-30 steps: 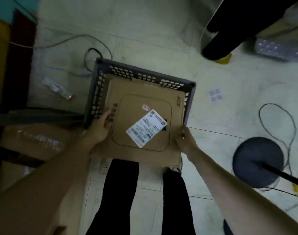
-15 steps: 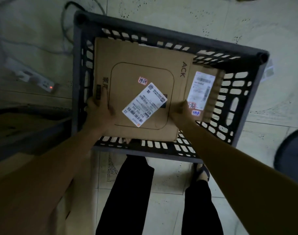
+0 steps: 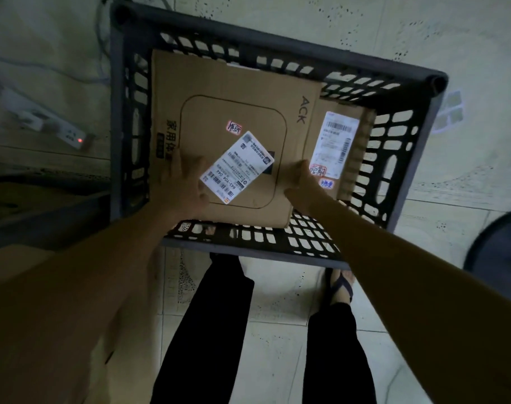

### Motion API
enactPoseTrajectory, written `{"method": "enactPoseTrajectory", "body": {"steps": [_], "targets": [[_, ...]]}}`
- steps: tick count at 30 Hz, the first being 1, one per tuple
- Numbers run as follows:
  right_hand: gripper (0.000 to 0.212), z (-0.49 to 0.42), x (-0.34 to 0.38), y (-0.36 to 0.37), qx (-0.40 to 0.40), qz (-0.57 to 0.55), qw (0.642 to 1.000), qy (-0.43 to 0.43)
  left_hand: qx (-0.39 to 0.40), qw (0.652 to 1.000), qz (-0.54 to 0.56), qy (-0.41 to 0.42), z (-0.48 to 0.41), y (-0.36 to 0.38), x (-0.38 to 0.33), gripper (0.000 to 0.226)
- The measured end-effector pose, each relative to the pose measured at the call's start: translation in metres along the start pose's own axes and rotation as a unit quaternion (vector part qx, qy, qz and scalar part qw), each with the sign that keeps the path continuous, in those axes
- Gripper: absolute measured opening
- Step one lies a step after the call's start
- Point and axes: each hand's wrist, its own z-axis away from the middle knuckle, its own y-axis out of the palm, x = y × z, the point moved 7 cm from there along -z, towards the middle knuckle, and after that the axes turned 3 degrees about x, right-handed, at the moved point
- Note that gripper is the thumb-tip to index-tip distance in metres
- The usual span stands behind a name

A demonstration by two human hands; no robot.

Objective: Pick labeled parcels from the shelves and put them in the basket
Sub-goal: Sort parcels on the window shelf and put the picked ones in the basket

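The blurry left hand (image 3: pixel 182 186) lies flat on the brown box (image 3: pixel 233 83). The right hand (image 3: pixel 304 183) grips its 3 o'clock edge, fingertips hidden. A white label (image 3: pixel 237 167) sits on top.

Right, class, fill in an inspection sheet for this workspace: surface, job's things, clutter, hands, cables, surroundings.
Surface: speckled tiled floor.
Job's things: box with label lies in basket; smaller labelled parcel at its right.
Clutter: pale squares on floor right of basket.
Hands: left hand flat on box; right hand holds its right edge.
Cables: power strip, red light on, and cable left of basket.
Surroundings: dark round base at right; person's legs below.
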Motion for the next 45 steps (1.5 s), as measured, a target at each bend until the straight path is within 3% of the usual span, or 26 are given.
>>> {"method": "enactPoseTrajectory", "body": {"steps": [6,11,15,20,26,29,34,36,38,42,45], "targets": [[0.076,0.128,0.005,-0.015,0.014,0.16,0.981,-0.106,-0.047,0.998,0.034,0.014,0.081,-0.054,-0.035,0.075],[0.064,0.273,0.023,-0.066,0.016,0.279,0.926,-0.255,-0.188,0.974,0.078,0.098,0.201,-0.152,-0.124,0.063],[0.066,0.391,0.045,-0.12,-0.049,0.388,0.832,-0.395,-0.316,0.935,0.094,0.13,0.318,-0.225,-0.181,0.053],[0.066,0.522,0.059,-0.153,-0.076,0.491,0.704,-0.507,-0.471,0.867,0.123,0.103,0.484,-0.261,-0.201,0.041],[0.067,0.656,0.122,-0.118,-0.104,0.585,0.538,-0.598,-0.597,0.802,0.03,-0.003,0.664,-0.277,-0.153,0.036],[0.065,0.729,0.169,-0.081,-0.125,0.547,0.49,-0.668,-0.643,0.761,0.04,-0.077,0.747,-0.288,-0.102,0.035],[0.06,0.812,0.215,-0.011,-0.078,0.434,0.494,-0.749,-0.666,0.714,0.115,-0.185,0.836,-0.25,-0.011,0.035],[0.058,0.827,0.23,0.017,-0.063,0.421,0.499,-0.755,-0.659,0.71,0.133,-0.209,0.849,-0.229,0.017,0.039],[0.058,0.831,0.244,0.041,-0.051,0.416,0.527,-0.74,-0.617,0.74,0.142,-0.227,0.847,-0.217,0.04,0.046],[0.063,0.81,0.271,0.072,-0.06,0.42,0.622,-0.658,-0.504,0.825,0.138,-0.216,0.816,-0.218,0.071,0.064],[0.071,0.791,0.287,0.075,-0.092,0.441,0.656,-0.606,-0.443,0.858,0.148,-0.213,0.796,-0.221,0.088,0.072]]}}
